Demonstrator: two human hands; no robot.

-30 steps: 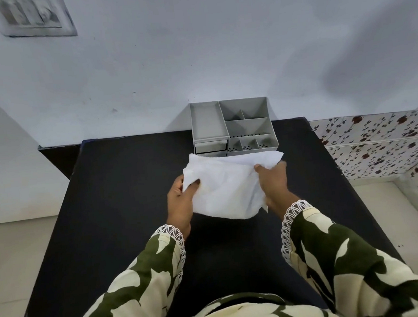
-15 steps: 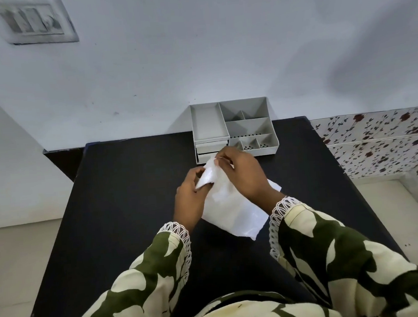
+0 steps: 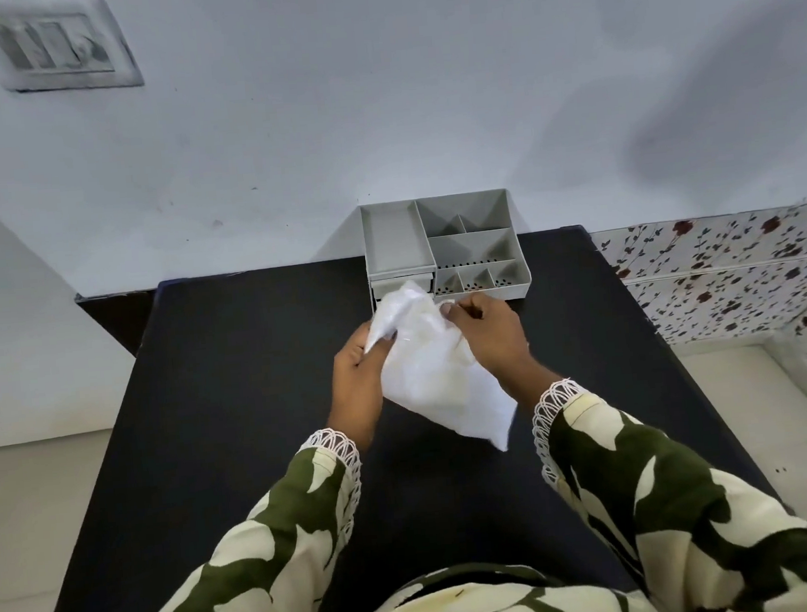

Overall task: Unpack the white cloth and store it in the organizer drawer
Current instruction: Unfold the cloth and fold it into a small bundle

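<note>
Clearly the matte black tabletop (image 3: 236,415) serves as workspace, the grey plastic compartmented organizer (image 3: 443,249) just beyond both grips, within reach. Between them hangs the crinkly white cloth packet (image 3: 438,375): left hand (image 3: 357,382) pinches its twisted top, right hand (image 3: 488,333) clenches the opening edge, probably to tear it.

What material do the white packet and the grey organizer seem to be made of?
Packet: probably thin clear plastic film over white cloth; it crinkles and shows small glossy highlights. Organizer: likely moulded plastic, matte grey, with thin even walls and perforated front compartments.
</note>
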